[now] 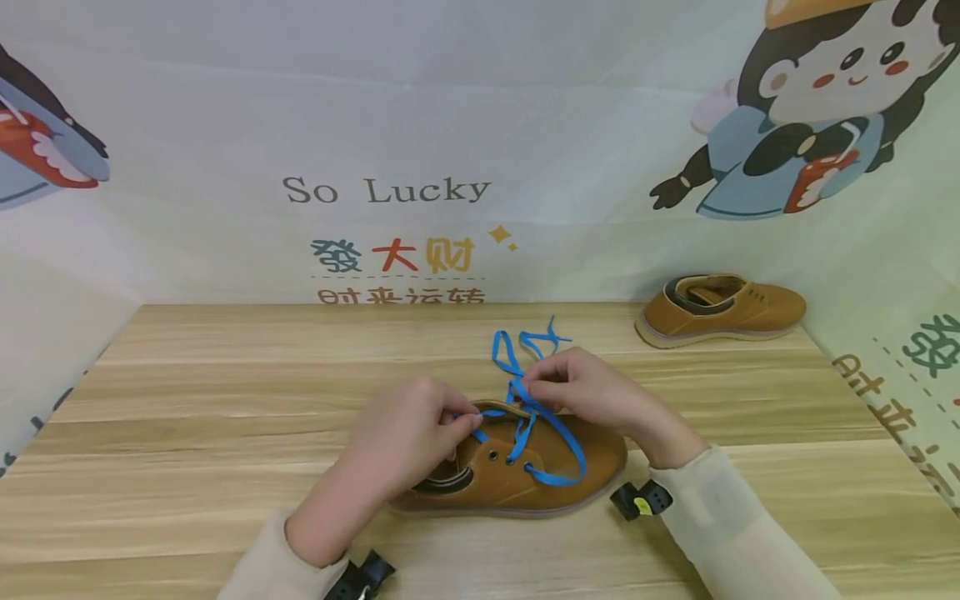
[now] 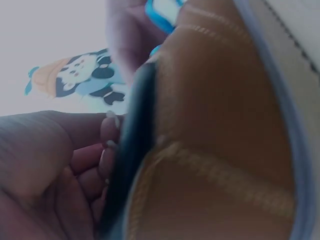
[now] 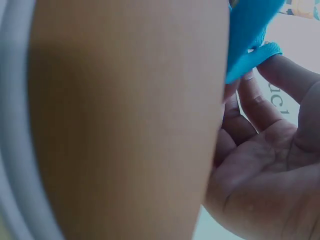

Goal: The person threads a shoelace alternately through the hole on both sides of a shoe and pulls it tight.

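Observation:
A brown shoe lies lengthwise before me, its toe to the right and its opening to the left. A blue shoelace runs through some of its eyelets and makes a loose loop over the toe side. My left hand pinches the lace between thumb and fingertips at the tongue side of the opening. Above the eyelets, my right hand pinches another stretch of the lace. In the left wrist view, the shoe side hides part of the left fingertips.
A second brown shoe, with no lace visible in it, stands at the back right of the wooden table. The lace's far end trails on the table behind the right hand. A printed cloth walls the back and sides.

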Motion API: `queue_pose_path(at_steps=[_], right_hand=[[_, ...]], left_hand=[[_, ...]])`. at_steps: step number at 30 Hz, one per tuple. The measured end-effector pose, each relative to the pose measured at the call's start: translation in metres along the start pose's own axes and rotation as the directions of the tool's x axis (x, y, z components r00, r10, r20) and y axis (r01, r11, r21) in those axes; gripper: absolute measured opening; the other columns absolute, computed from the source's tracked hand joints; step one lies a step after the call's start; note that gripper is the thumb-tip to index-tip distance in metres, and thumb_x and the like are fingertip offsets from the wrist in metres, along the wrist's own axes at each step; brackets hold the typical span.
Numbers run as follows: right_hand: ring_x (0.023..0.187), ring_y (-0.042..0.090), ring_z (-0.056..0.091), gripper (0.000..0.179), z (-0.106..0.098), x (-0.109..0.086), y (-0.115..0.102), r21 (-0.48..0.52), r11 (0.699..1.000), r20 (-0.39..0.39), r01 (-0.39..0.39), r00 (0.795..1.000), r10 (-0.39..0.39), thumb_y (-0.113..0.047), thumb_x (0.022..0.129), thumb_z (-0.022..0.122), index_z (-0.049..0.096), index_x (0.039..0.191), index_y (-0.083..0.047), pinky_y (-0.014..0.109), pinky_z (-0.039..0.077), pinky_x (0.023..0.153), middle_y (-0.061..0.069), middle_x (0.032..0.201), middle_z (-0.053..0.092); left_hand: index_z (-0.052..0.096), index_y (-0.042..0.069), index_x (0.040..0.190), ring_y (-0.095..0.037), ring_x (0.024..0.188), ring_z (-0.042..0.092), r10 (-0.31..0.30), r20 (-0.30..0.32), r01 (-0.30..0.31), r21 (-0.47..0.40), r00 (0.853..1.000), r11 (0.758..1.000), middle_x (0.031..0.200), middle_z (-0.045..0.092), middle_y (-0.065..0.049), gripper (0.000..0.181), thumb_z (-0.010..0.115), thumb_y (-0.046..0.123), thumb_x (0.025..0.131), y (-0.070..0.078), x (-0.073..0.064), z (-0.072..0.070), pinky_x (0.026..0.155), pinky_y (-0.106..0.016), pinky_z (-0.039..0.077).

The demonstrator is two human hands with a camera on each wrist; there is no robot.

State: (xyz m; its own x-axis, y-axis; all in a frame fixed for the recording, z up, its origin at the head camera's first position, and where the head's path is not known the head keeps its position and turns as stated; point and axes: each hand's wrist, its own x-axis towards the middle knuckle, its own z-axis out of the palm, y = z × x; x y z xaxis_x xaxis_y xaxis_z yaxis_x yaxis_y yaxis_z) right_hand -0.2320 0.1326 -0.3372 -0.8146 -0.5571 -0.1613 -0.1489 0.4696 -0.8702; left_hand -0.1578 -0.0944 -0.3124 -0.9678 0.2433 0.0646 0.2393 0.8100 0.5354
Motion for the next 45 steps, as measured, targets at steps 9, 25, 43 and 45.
queue_pose_path(at_steps=[9, 25, 43, 45], right_hand=[[0.069, 0.013, 0.052, 0.022, -0.005, 0.000, 0.003, -0.004, 1.000, 0.036, 0.005, 0.999, -0.005, -0.013, 0.102, 0.056, 0.074, 0.105, 0.000, 0.024, 0.047, 0.067, -0.006, 0.070, 0.057], [0.070, 0.011, 0.052, 0.017, -0.009, -0.003, 0.001, -0.008, 0.999, 0.123, 0.049, 0.991, -0.048, -0.012, 0.098, 0.065, 0.073, 0.105, 0.000, 0.024, 0.047, 0.066, -0.005, 0.079, 0.062], [0.072, 0.009, 0.058, 0.016, -0.010, -0.004, 0.004, 0.008, 0.997, 0.132, 0.073, 0.988, -0.073, -0.010, 0.098, 0.065, 0.073, 0.103, 0.003, 0.024, 0.051, 0.068, -0.006, 0.081, 0.066], [0.072, 0.009, 0.057, 0.017, -0.010, -0.004, 0.005, 0.003, 0.997, 0.130, 0.075, 0.989, -0.075, -0.012, 0.098, 0.066, 0.073, 0.102, 0.002, 0.024, 0.050, 0.068, -0.005, 0.080, 0.064]], left_hand=[[0.082, 0.019, 0.094, -0.006, 0.055, 0.056, -0.034, 0.084, 0.037, -0.025, 0.996, 0.999, 0.059, 0.063, 0.010, 0.010, 0.073, 0.023, 0.092, -0.013, -0.004, -0.024, 0.053, -0.027, 0.043], [0.081, 0.014, 0.101, -0.012, 0.068, 0.059, -0.043, 0.139, 0.055, -0.079, 0.989, 0.995, 0.068, 0.067, 0.004, 0.018, 0.071, 0.027, 0.094, -0.057, -0.013, -0.075, 0.059, -0.028, 0.046], [0.081, 0.011, 0.104, -0.013, 0.088, 0.069, -0.060, 0.194, 0.062, -0.006, 0.979, 0.998, 0.099, 0.079, -0.006, 0.020, 0.073, 0.027, 0.093, -0.120, -0.023, -0.111, 0.079, -0.038, 0.057], [0.081, 0.012, 0.104, -0.012, 0.089, 0.068, -0.067, 0.182, 0.067, 0.007, 0.981, 0.998, 0.099, 0.079, -0.005, 0.021, 0.074, 0.028, 0.093, -0.125, -0.024, -0.114, 0.079, -0.036, 0.055]])
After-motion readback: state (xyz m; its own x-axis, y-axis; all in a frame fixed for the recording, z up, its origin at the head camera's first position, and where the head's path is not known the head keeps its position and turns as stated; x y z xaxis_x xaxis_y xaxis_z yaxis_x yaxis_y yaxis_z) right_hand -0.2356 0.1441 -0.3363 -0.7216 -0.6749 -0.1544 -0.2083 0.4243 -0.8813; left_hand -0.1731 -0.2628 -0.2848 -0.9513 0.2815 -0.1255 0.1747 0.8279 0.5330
